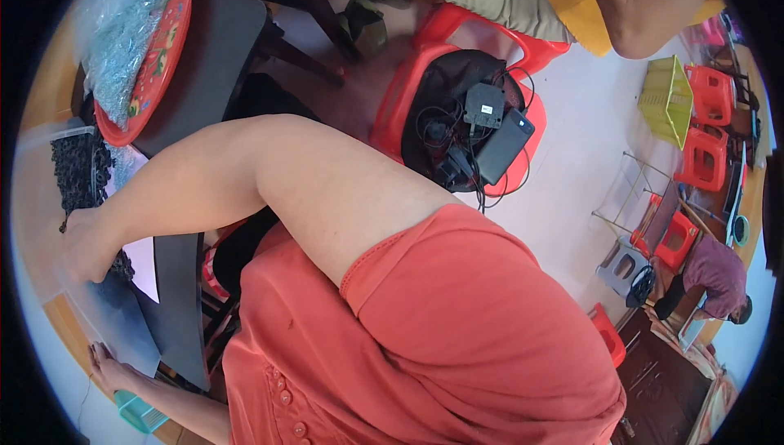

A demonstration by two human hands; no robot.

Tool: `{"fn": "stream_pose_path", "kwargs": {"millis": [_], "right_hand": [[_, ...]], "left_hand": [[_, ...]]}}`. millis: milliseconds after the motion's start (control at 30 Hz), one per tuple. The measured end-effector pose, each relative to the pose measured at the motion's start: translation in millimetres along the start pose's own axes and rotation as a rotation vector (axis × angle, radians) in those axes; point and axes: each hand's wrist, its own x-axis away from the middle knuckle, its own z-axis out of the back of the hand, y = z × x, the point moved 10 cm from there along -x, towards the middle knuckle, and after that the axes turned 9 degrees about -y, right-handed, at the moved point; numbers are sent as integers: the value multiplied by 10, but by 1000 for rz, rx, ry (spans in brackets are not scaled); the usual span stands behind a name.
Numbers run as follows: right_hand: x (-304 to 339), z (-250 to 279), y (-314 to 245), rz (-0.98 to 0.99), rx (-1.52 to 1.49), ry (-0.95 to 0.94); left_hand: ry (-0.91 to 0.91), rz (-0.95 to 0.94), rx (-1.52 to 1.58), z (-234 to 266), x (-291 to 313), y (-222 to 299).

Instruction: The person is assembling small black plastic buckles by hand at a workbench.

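My right hand [88, 247] reaches down beside a clear plastic box [75, 131] filled with small black parts [80, 169]. Its fingers point toward these parts, and motion blur hides whether they pinch any. More black parts [122, 265] lie under the wrist, by a white sheet of paper [144, 269]. My left hand [116, 370] is at the edge of a translucent plastic sheet or bag [122, 322], fingers stretched out and partly blurred. No object shows between them.
Near my right arm, a red patterned tray [175, 33] holds clear plastic bags [122, 33] on a dark chair [220, 53]. A red stool [400, 94] bears a black bag [445, 77] with devices and cables. A turquoise basket [140, 411] sits beyond my left hand. Two other people are nearby.
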Motion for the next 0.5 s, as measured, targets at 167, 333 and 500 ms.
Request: {"fn": "stream_pose_path", "kwargs": {"millis": [167, 333, 500], "right_hand": [[280, 171, -97, -5, 25, -71], [195, 125, -200, 25, -1, -93], [457, 451, 56, -225, -50, -184]], "left_hand": [[-16, -9, -25, 75, -20, -186], [39, 53, -25, 83, 183, -20], [-43, 71, -53, -288, 475, 138]]}}
